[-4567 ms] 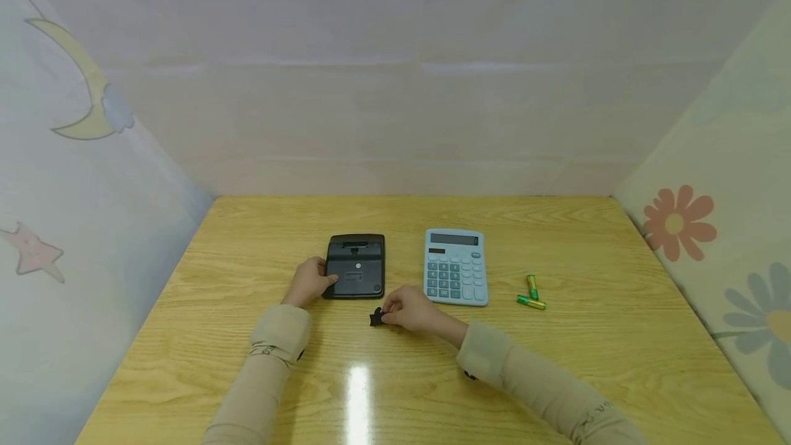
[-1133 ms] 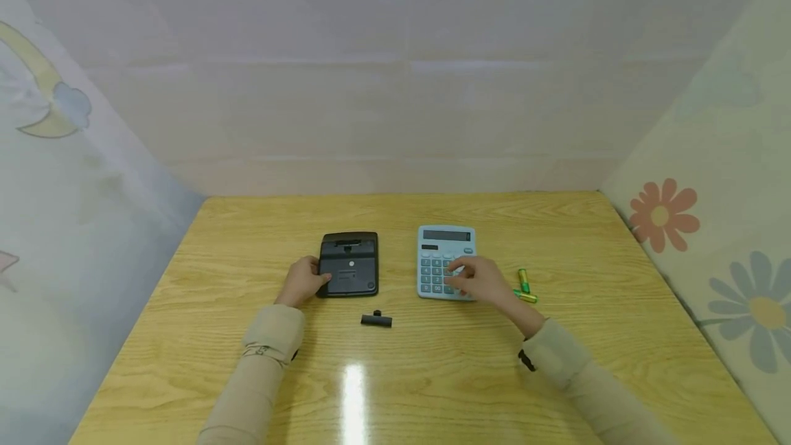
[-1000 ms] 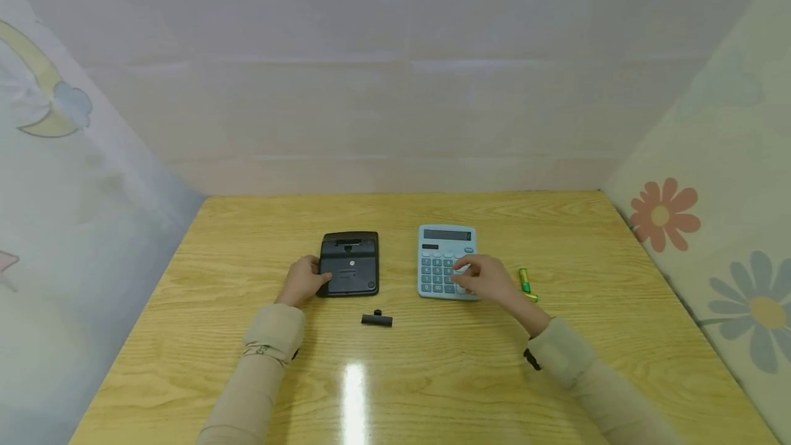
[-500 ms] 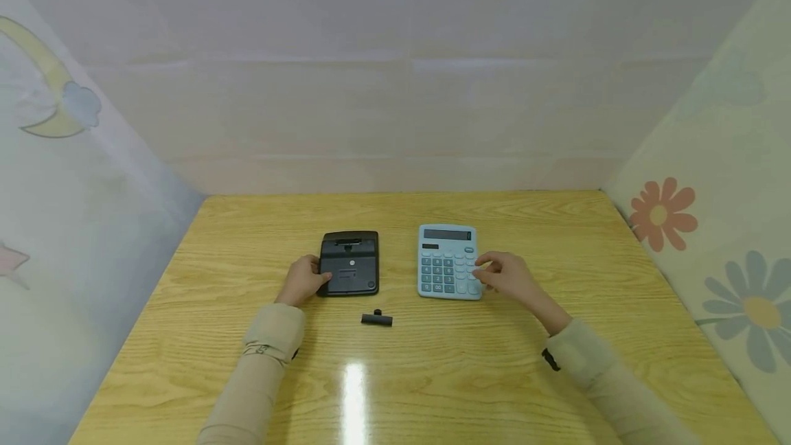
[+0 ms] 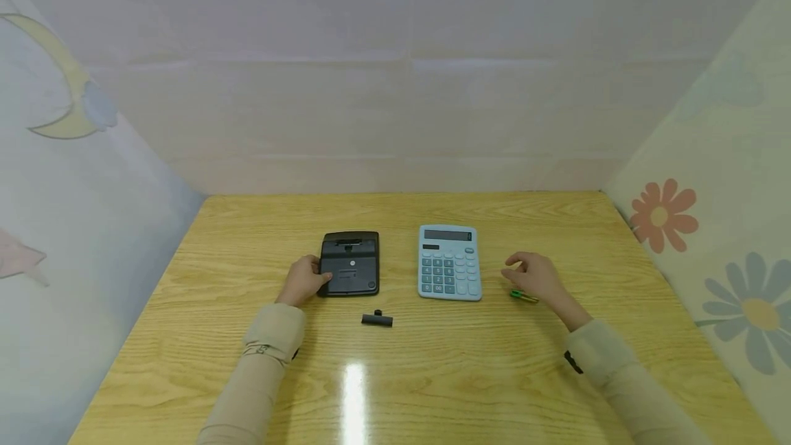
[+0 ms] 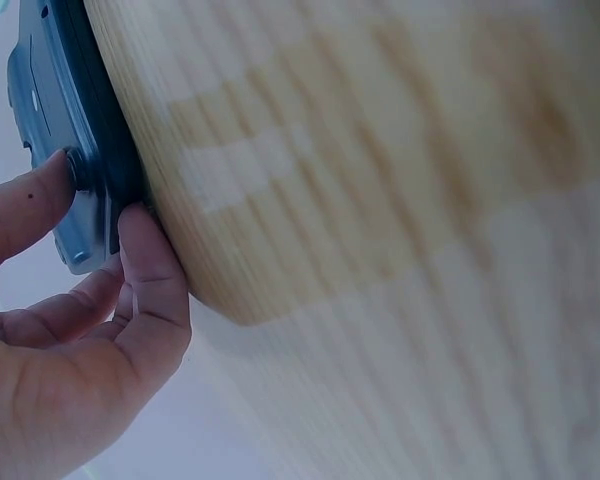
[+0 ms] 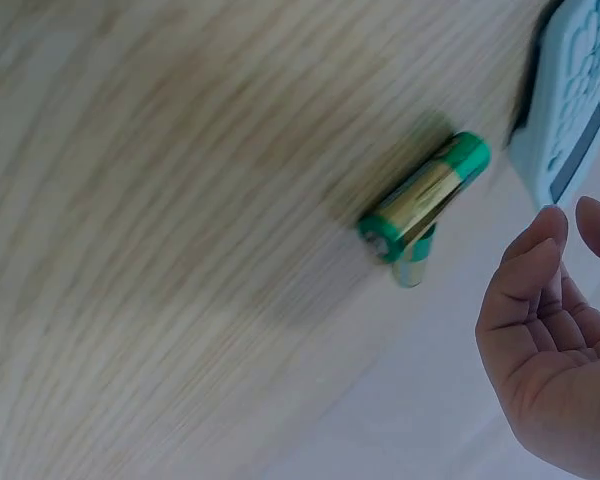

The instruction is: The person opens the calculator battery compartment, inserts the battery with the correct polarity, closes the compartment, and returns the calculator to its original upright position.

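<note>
My left hand [image 5: 301, 280] holds the left edge of a black calculator [image 5: 355, 279] that lies face down, its battery slot uncovered near the top. In the left wrist view the thumb [image 6: 30, 205] presses on the calculator's back while the fingers sit at its side. Just below it on the table is a small black battery cover [image 5: 377, 320]. My right hand [image 5: 536, 277], fingers loosely bent and holding nothing, hovers over two green-and-gold batteries. One battery [image 7: 428, 195] lies in front of the other battery [image 7: 413, 268] in the right wrist view; the head view shows only one, the hand hiding the other.
A light blue calculator [image 5: 448, 280] lies face up between the two hands. The wooden table [image 5: 457, 369] backs onto a pale curtain-like wall [image 5: 408, 122], with printed side walls at left and right.
My right hand let go of the battery cover below the black calculator, then moved right across the blue calculator to the batteries. The left hand kept its hold.
</note>
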{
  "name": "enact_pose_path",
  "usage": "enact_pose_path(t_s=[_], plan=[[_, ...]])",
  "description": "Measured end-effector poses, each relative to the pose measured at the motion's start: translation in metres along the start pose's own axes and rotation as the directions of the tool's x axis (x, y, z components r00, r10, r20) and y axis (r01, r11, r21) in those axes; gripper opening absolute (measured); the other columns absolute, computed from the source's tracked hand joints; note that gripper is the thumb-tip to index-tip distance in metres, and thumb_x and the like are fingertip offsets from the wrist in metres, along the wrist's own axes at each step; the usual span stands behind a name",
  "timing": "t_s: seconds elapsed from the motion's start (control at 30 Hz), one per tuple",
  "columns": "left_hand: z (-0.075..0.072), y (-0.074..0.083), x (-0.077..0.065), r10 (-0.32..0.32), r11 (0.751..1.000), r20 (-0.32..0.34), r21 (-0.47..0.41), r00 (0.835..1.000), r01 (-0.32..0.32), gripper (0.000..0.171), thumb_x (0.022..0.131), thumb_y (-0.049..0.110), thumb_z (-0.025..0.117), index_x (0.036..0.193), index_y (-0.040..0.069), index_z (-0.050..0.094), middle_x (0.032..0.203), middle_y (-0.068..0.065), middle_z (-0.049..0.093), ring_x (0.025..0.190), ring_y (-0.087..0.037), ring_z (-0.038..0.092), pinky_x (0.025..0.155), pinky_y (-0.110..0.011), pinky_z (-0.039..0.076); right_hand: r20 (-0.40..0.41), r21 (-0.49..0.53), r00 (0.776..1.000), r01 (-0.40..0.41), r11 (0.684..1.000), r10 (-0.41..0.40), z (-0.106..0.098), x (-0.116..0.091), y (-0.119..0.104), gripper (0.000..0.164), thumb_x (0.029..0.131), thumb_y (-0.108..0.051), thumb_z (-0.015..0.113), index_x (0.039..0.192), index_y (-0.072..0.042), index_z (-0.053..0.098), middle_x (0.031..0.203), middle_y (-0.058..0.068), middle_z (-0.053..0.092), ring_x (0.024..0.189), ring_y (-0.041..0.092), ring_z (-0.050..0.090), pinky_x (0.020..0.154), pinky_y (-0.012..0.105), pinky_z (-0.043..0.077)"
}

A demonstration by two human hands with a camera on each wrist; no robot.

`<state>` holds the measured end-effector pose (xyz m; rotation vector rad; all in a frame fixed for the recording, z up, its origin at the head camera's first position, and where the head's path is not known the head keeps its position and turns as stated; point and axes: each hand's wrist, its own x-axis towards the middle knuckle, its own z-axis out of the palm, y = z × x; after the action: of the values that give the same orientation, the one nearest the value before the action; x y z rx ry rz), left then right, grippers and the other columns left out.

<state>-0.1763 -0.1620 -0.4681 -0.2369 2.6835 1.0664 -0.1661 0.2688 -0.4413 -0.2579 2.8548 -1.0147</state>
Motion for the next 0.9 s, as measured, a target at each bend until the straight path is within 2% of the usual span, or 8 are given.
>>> enact_pose_path(t_s=[0.2,0.4,0.67,0.9], plan=[[0.000,0.000,0.000,-0.002,1.000,0.001,-0.003,1.000,0.002,0.050,0.086,0.012,0.062,0.123,-0.014,0.043,0.114,-0.029,0.052,0.104,-0.038,0.052,0.082,-0.044,0.045,0.000,-0.064,1.000,-0.020,0.998,0.020,-0.006,-0.001,0.012,0.030,0.087,-0.013,0.058,0.104,0.012,0.058,0.068,0.010,0.061,0.054,0.018,0.055,0.047,0.031,0.043],[-0.001,0.001,-0.001,0.010,1.000,0.003,0.000,1.000,-0.010,0.050,0.086,0.012,0.063,0.123,-0.015,0.043,0.114,-0.029,0.052,0.104,-0.038,0.051,0.083,-0.044,0.045,-0.010,-0.122,0.999,-0.044,0.992,0.043,-0.008,-0.001,0.022,0.030,0.085,-0.013,0.059,0.102,0.012,0.059,0.077,0.016,0.063,0.063,0.022,0.058,0.053,0.034,0.047],[-0.001,0.001,0.000,-0.001,1.000,0.014,0.009,1.000,0.001,0.051,0.086,0.013,0.062,0.125,-0.014,0.042,0.114,-0.029,0.052,0.104,-0.038,0.051,0.083,-0.044,0.045,0.023,-0.186,0.996,-0.077,0.979,0.083,-0.009,-0.001,0.030,0.032,0.084,-0.015,0.060,0.101,0.012,0.058,0.078,0.016,0.062,0.062,0.022,0.057,0.052,0.034,0.046],[0.000,0.000,0.001,-0.006,1.000,0.010,0.000,1.000,0.006,0.051,0.086,0.013,0.062,0.125,-0.014,0.042,0.115,-0.030,0.051,0.105,-0.038,0.051,0.083,-0.045,0.045,0.045,-0.193,0.995,-0.077,0.978,0.087,-0.007,-0.001,0.035,0.033,0.084,-0.015,0.059,0.101,0.013,0.057,0.082,0.023,0.063,0.066,0.027,0.060,0.053,0.036,0.048]])
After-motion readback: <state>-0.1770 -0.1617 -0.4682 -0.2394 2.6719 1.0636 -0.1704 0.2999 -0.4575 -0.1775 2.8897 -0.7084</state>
